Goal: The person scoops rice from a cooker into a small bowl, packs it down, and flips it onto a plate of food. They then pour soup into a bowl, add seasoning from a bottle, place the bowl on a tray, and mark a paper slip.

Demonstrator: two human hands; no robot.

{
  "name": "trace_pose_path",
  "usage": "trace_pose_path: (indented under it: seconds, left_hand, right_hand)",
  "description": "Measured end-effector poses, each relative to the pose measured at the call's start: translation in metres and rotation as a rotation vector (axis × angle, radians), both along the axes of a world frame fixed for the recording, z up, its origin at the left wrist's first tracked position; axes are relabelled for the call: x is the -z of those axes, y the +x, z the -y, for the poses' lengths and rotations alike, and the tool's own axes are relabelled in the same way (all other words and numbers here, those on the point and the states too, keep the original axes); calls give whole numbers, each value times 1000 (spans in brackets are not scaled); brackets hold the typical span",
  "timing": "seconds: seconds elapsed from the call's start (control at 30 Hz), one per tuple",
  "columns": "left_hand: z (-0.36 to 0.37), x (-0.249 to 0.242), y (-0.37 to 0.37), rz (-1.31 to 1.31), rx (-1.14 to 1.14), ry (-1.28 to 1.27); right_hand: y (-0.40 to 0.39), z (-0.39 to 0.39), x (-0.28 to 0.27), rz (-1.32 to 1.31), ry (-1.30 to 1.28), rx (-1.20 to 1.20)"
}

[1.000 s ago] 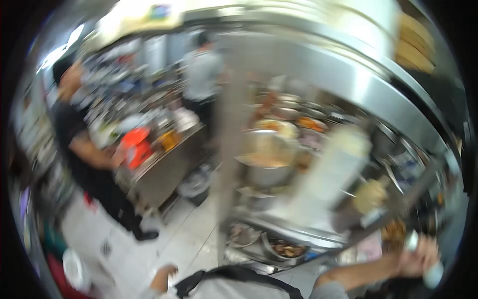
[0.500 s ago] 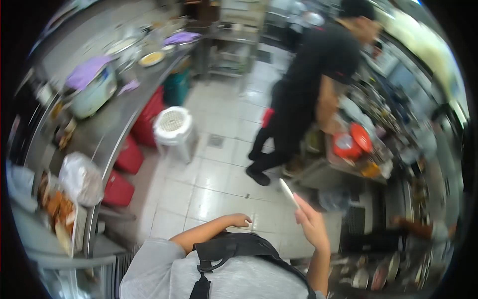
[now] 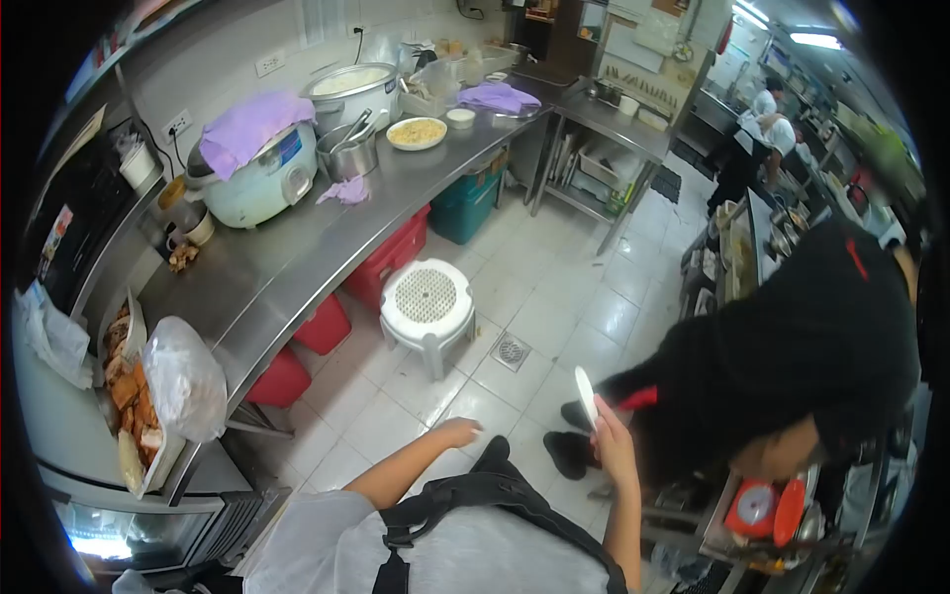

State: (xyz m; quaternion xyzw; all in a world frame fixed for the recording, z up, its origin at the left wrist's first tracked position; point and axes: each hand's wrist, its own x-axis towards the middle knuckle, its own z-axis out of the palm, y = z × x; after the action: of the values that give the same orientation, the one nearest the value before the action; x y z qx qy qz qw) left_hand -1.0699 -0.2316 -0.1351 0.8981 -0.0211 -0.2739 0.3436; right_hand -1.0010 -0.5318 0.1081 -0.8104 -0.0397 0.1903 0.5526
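My right hand [image 3: 616, 445] is raised at the lower right and closed around a thin white plate [image 3: 586, 396], seen nearly edge-on. The plate stands upright above my fingers, in front of a co-worker's dark clothes [image 3: 782, 346]. Low in the middle, my left hand [image 3: 457, 433] is held over the tiled floor with its fingers curled. A tiny pale spot shows at its fingertips, too small to name. Neither hand touches the counter or the stool.
Along the left runs a steel counter [image 3: 267, 282] with a cloth-covered rice cooker [image 3: 252, 188], a steel pot [image 3: 348, 153], a plate of yellow food [image 3: 417, 133] and a tray of meat [image 3: 134, 396]. A white stool [image 3: 427, 294] stands beside it. The co-worker leans close on my right.
My view has turned left, so the counter and stool show larger and further right. The co-worker now appears nearer, at the right. My right hand still holds the plate.
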Motion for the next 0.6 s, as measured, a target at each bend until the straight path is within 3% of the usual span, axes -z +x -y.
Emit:
trace_pose_path:
  seconds: [0.1, 0.27, 0.4, 0.47, 0.6]
  left_hand:
    - [-63, 8, 17, -195, -346, 236]
    - [-143, 25, 1, -203, -645, 166]
    - [-167, 62, 28, -315, -811, 16]
    - [-177, 81, 63, -290, -779, -42]
    - [-189, 75, 208, -161, -554, -10]
  right_hand:
    - [103, -33, 5, -156, 100, -29]
    - [253, -127, 4, -300, 289, -162]
    - [352, -214, -6, -220, 278, -276]
    - [395, -248, 9, -105, 245, -404]
    - [472, -327, -12, 117, -130, -416]
